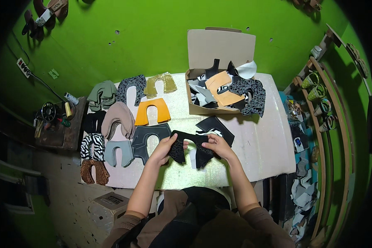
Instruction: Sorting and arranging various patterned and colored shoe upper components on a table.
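A black U-shaped upper piece (178, 151) with a crackle-like pattern is held up over the near middle of the table. My left hand (163, 149) pinches its left side, and my right hand (219, 146) pinches its right. Just beyond my right hand lie a black flat piece (221, 126) and a black-and-white striped piece, partly hidden. Left of my hands sit piles of similar U-shaped pieces: dark grey (146, 134), orange (153, 106), dusty pink (117, 113), light grey (119, 151), zebra-striped (92, 144) and leopard-patterned (94, 171).
An open cardboard box (208, 110) full of mixed cut pieces stands at the table's back right; a patterned piece (254, 99) hangs over its side. Thread spools (68, 109) stand on a left bench. A sandal rack (318, 91) and a scrap heap (304, 192) are at right.
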